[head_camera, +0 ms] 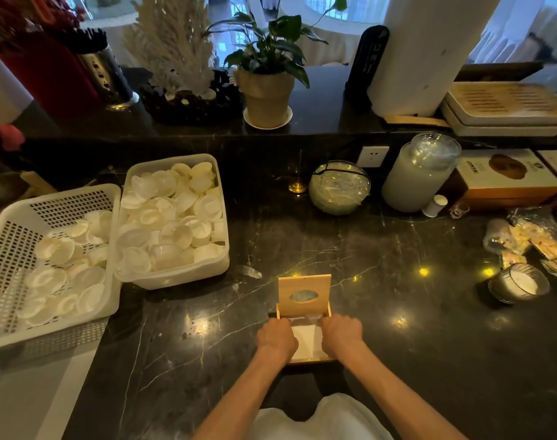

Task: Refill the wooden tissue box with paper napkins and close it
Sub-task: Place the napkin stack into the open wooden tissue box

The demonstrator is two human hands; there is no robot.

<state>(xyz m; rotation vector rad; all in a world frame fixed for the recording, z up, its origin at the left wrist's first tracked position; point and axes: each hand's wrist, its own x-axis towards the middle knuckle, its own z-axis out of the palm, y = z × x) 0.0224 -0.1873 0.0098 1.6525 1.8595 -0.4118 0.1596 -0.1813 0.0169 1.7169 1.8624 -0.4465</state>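
The wooden tissue box sits on the dark marble counter just in front of me. Its lid, with an oval slot, stands upright at the far side. White paper napkins lie inside the open box. My left hand covers the box's left side with fingers curled down onto the napkins. My right hand does the same on the right side. Both hands press on the napkin stack; the fingertips are hidden.
Two white plastic bins of small white dishes, a perforated basket and a tub, stand to the left. At the back are a wrapped bowl and a jar. A glass candle holder and packets lie to the right.
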